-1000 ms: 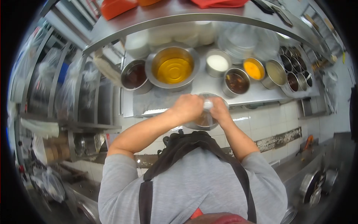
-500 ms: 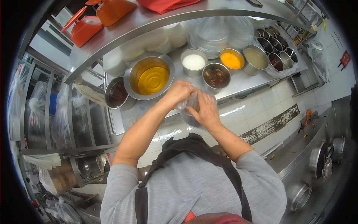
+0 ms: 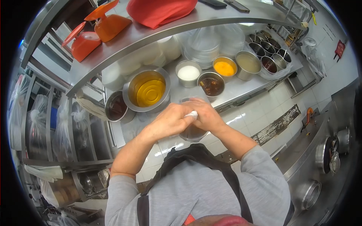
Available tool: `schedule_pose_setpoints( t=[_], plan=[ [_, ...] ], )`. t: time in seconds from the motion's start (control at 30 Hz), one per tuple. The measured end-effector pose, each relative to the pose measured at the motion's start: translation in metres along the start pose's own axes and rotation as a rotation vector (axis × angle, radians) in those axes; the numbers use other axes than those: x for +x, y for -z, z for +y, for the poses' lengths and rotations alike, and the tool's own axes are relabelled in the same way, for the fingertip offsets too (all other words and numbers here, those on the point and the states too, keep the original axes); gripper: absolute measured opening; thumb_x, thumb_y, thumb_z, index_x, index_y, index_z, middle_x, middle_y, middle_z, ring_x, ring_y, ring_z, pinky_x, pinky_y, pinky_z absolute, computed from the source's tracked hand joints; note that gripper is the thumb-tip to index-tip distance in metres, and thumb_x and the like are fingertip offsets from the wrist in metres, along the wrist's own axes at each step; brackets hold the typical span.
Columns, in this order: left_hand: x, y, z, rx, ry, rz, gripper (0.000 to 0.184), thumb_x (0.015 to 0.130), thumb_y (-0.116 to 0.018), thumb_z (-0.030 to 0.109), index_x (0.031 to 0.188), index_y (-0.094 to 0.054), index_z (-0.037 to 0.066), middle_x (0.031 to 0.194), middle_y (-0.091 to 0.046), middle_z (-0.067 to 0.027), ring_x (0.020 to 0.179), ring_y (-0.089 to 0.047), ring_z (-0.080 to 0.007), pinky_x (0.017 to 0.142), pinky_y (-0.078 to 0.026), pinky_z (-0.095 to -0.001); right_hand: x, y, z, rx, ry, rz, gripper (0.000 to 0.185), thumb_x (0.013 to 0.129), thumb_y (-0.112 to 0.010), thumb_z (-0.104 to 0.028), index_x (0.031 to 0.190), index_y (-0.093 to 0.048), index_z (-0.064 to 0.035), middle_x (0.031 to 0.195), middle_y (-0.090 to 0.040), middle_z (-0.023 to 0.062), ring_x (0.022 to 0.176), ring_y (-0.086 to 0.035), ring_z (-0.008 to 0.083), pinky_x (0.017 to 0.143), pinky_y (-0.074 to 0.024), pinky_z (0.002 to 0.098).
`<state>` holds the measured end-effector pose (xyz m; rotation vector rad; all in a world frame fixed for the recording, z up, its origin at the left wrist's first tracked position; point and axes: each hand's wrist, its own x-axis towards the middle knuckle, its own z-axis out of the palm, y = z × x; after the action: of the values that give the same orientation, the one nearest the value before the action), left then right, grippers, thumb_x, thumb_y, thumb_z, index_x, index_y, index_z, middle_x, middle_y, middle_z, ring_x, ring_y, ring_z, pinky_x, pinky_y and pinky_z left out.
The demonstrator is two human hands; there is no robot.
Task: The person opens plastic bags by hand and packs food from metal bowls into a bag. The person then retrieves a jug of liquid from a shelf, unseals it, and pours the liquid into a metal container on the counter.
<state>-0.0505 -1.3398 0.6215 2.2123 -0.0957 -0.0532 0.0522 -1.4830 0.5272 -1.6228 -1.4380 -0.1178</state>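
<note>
A clear plastic bag (image 3: 193, 133) with brownish contents hangs at the counter's front edge, below my hands. My left hand (image 3: 174, 117) is closed round its gathered neck, and a whitish twisted end shows by the thumb. Against it, my right hand (image 3: 205, 116) is closed on the same bag, its fingers partly hidden behind the left. Just beyond my hands stand a pot of dark sauce with bits (image 3: 212, 86), a pot of white contents (image 3: 188, 73) and a wide bowl of yellow oil (image 3: 148, 91).
Farther right are an orange-yellow pot (image 3: 225, 68), a pale liquid pot (image 3: 248, 64) and several small containers (image 3: 268, 54). A dark red pot (image 3: 117, 107) stands left. Overhead, a steel shelf (image 3: 196, 17) holds orange scales (image 3: 109, 27) and a red cloth (image 3: 160, 11).
My right hand has gone from spread fingers beside the bag to closed at its neck, against my left. The view has shifted, so the counter sits lower and farther left.
</note>
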Motion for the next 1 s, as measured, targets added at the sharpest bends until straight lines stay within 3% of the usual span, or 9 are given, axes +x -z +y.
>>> schedule_pose_setpoints(
  t=[0.13,0.2,0.27,0.33,0.53,0.7,0.87,0.93,1.0],
  plan=[
    [-0.010,-0.005,-0.018,-0.193,0.133,-0.048,0.026,0.091,-0.056,0.023,0.084,-0.065,-0.001,0.066,-0.060,-0.0120,0.063,-0.055,-0.0167,0.060,-0.045,-0.0332,-0.015,-0.012,-0.004,0.128,-0.151,0.028,0.018,0.079,-0.062,-0.007,0.096,-0.066,-0.0041,0.092,-0.065,0.0172,0.094,-0.059,0.0390,0.091,-0.0456,0.0463],
    [-0.013,-0.009,-0.037,-0.377,0.198,-0.128,0.029,0.093,-0.059,0.026,0.077,-0.064,0.002,0.066,-0.055,0.0032,0.061,-0.045,-0.0062,0.054,-0.037,-0.0254,-0.027,-0.018,0.001,0.196,-0.246,-0.096,0.016,0.080,-0.063,-0.009,0.095,-0.066,-0.0043,0.090,-0.064,0.0169,0.089,-0.059,0.0379,0.085,-0.0459,0.0457],
    [-0.015,-0.020,-0.068,-0.416,0.210,-0.181,0.025,0.092,-0.061,0.023,0.076,-0.065,0.005,0.065,-0.054,0.0035,0.059,-0.044,-0.0049,0.052,-0.034,-0.0229,-0.043,-0.025,-0.005,0.236,-0.357,-0.130,0.015,0.081,-0.063,-0.011,0.094,-0.066,-0.0042,0.089,-0.064,0.0165,0.087,-0.059,0.0370,0.083,-0.0456,0.0450],
    [-0.014,-0.030,-0.089,-0.740,0.391,-0.281,0.022,0.091,-0.063,0.020,0.076,-0.065,0.005,0.065,-0.056,0.0023,0.058,-0.044,-0.0049,0.051,-0.033,-0.0219,-0.047,-0.026,-0.005,0.282,-0.485,-0.156,0.014,0.081,-0.064,-0.012,0.092,-0.066,-0.0042,0.088,-0.064,0.0162,0.086,-0.059,0.0361,0.080,-0.0453,0.0443],
    [0.022,-0.076,-0.103,-0.980,0.339,-0.515,0.019,0.091,-0.062,0.017,0.078,-0.065,0.004,0.066,-0.055,0.0021,0.055,-0.043,-0.0048,0.049,-0.030,-0.0212,-0.091,-0.002,-0.019,0.133,-0.636,-0.019,0.015,0.080,-0.069,-0.015,0.085,-0.064,-0.0011,0.076,-0.060,0.0146,0.077,-0.058,0.0337,0.072,-0.0456,0.0409],
    [0.068,-0.108,-0.075,-0.871,0.196,-0.759,0.020,0.090,-0.060,0.018,0.077,-0.064,0.003,0.066,-0.056,0.0013,0.056,-0.045,-0.0066,0.050,-0.034,-0.0236,-0.116,0.045,-0.032,-0.084,-0.612,0.043,0.016,0.077,-0.072,-0.011,0.086,-0.063,-0.0004,0.078,-0.061,0.0145,0.074,-0.058,0.0332,0.067,-0.0471,0.0394],
    [0.124,-0.162,-0.029,-0.534,0.022,-0.795,0.026,0.088,-0.059,0.023,0.079,-0.065,-0.001,0.070,-0.061,-0.0049,0.064,-0.054,-0.0119,0.058,-0.042,-0.0288,-0.166,0.091,-0.024,-0.283,-0.691,0.184,0.018,0.075,-0.073,-0.010,0.089,-0.064,-0.0014,0.082,-0.064,0.0139,0.067,-0.058,0.0328,0.063,-0.0490,0.0388],
    [0.141,-0.196,-0.017,-0.435,-0.161,-0.692,0.025,0.087,-0.059,0.021,0.081,-0.065,-0.003,0.070,-0.061,-0.0090,0.067,-0.055,-0.0144,0.060,-0.044,-0.0307,-0.189,0.110,-0.020,-0.245,-0.784,0.230,0.020,0.074,-0.074,-0.011,0.089,-0.064,-0.0020,0.081,-0.064,0.0127,0.063,-0.057,0.0290,0.059,-0.0475,0.0361],
    [0.169,-0.210,0.005,-0.431,-0.092,-0.730,0.024,0.085,-0.059,0.019,0.084,-0.065,-0.004,0.071,-0.062,-0.0124,0.070,-0.057,-0.0178,0.064,-0.046,-0.0331,-0.216,0.130,-0.006,-0.189,-0.941,0.279,0.022,0.074,-0.076,-0.012,0.089,-0.063,-0.0026,0.080,-0.063,0.0111,0.061,-0.055,0.0248,0.055,-0.0445,0.0327]
  ],
)
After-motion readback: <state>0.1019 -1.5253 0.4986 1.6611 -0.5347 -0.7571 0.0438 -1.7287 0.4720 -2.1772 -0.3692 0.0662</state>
